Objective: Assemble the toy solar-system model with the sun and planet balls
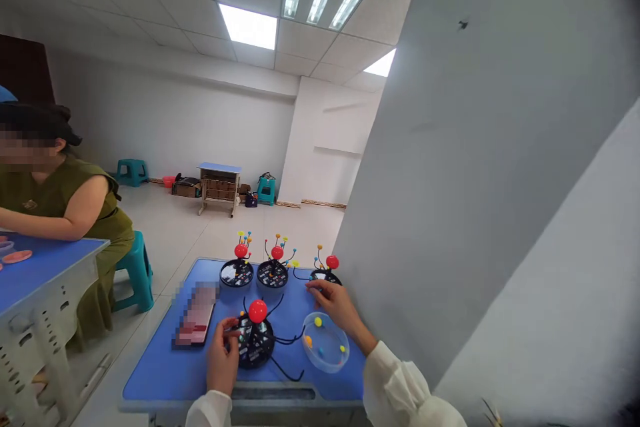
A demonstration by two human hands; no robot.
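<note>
One red-balled model (257, 345), just right of left hand (223, 357), apparently touching

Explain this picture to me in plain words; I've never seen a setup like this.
There is no machine here, just a person's two bare hands. The single picture comes from a camera worn on that person's head, looking forward and down.

On the blue table sits a black disc with a red ball and bent black wires. The left hand has its fingers at the disc's left edge; how firmly they grip is unclear. The right hand is beside the rightmost of three similar figures at the far edge. Whether it pinches something small, I can't tell.

Nearby is a clear dish with small coloured balls. Another person sits at the left.
</note>
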